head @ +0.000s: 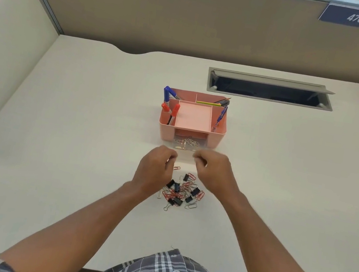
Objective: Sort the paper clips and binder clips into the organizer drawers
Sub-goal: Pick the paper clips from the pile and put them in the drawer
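Observation:
A pink desk organizer [219,128] stands mid-table. Its clear drawer [185,145] is pulled out toward me and has several silver paper clips inside. My left hand [156,167] and my right hand [214,170] sit at the drawer's two front corners, fingers curled in against its sides. The clear plastic between the fingertips is blurred and hard to make out. Just below the hands lies a mixed pile [183,191] of black binder clips and red and silver paper clips. One red paper clip [177,168] lies apart beside my left fingers.
Blue and red markers [171,106], pens and a pencil stand in the organizer's outer compartments. A grey cable hatch [270,89] is open at the back right of the white table [76,141]. Beige partition walls enclose the desk.

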Motion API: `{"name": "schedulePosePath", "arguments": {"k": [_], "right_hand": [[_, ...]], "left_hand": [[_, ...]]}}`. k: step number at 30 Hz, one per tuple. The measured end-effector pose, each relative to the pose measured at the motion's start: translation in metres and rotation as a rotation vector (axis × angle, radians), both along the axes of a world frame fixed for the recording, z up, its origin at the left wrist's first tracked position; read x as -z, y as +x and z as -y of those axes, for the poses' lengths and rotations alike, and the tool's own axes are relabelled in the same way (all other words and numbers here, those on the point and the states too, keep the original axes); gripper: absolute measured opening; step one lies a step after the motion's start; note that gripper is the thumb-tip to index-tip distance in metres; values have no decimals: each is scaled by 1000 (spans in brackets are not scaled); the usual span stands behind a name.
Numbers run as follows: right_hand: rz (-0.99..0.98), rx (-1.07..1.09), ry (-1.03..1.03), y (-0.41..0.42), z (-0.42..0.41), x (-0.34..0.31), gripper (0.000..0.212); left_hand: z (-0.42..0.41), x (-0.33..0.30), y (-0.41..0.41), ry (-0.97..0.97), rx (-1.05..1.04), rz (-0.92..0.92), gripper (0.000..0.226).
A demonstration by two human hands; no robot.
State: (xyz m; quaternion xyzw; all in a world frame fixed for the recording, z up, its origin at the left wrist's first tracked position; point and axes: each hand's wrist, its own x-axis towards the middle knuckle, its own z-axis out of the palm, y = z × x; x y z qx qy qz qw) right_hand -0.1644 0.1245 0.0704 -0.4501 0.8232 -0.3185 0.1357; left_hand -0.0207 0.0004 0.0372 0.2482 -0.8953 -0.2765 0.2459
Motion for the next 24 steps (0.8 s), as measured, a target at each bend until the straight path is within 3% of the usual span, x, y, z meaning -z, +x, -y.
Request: {"name": "schedulePosePath", "arguments": {"k": [2,5,8,13,16,24], "right_hand": [[-4,20,281,3,-4,18,23],[-3,25,429,12,-7,34,23],[-42,8,446,20,-5,40,16],[-22,13,453,21,-1,40,17],[5,-5,460,20,-1,39,15],[223,78,398,10,-7,38,10]], "left_hand": [[-2,14,5,45,1,158,14],[2,25,4,113,-4,383,26],[4,26,-5,134,-2,457,29],[1,23,-15,121,-4,510,9],[0,23,-16,118,-4,509,10],[-1,19,-15,107,27,523,14]]}}
